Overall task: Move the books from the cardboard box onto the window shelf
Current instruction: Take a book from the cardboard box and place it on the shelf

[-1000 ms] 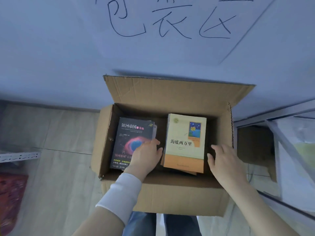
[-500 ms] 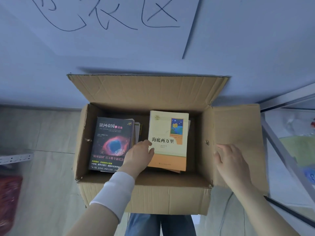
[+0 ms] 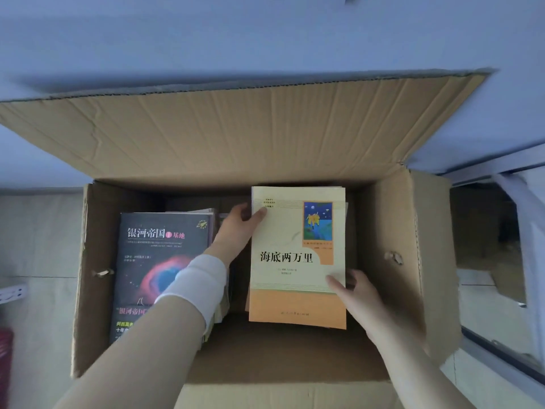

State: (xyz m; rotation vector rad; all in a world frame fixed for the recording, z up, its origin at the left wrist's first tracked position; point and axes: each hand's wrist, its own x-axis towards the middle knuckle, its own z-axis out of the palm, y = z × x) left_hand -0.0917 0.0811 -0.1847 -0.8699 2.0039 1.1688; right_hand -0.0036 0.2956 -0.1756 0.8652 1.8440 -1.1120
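Cream book (image 3: 296, 261) in cardboard box (image 3: 236, 137) is gripped by left hand (image 3: 236, 231) at far-left corner, by right hand (image 3: 358, 296) at near-right edge.

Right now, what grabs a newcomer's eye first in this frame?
The cream and orange book at the box's right centre, gripped by the left hand at its top-left corner and the right hand at its right edge. Beside it, left, a black book with a red nebula cover tops a stack inside the open cardboard box.

Pale wall (image 3: 265, 31), tiled floor (image 3: 38, 231)
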